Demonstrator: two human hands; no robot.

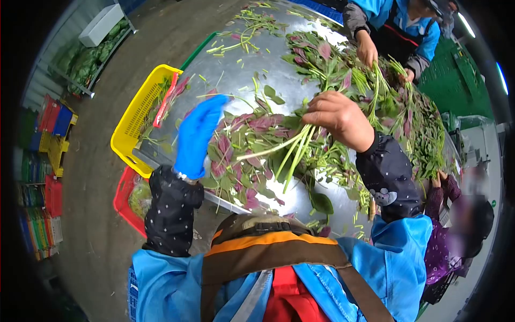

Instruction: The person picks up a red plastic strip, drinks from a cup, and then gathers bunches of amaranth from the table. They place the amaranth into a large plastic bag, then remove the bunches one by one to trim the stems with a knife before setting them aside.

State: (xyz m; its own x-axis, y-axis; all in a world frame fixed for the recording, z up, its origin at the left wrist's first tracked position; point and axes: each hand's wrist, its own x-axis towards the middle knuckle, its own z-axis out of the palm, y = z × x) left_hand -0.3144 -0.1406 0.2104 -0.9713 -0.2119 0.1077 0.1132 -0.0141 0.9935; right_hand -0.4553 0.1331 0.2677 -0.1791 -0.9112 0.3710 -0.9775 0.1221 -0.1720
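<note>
My left hand (198,134), in a blue glove, is raised over the left part of the metal table, fingers stretched out and holding nothing. My bare right hand (339,119) pinches a small bunch of leafy stems (298,153) over the middle of the table; the pale stem ends point down and left. Beneath and between my hands lies a loose pile of green and purple leaves (230,155). More leafy greens (418,134) are heaped to the right of my right hand.
Across the metal table (225,70), a person in blue (394,27) handles stems; another in purple (442,244) works at the right. A yellow crate (140,115) and a red crate (122,201) stand at the table's left. Cut stem pieces lie scattered about.
</note>
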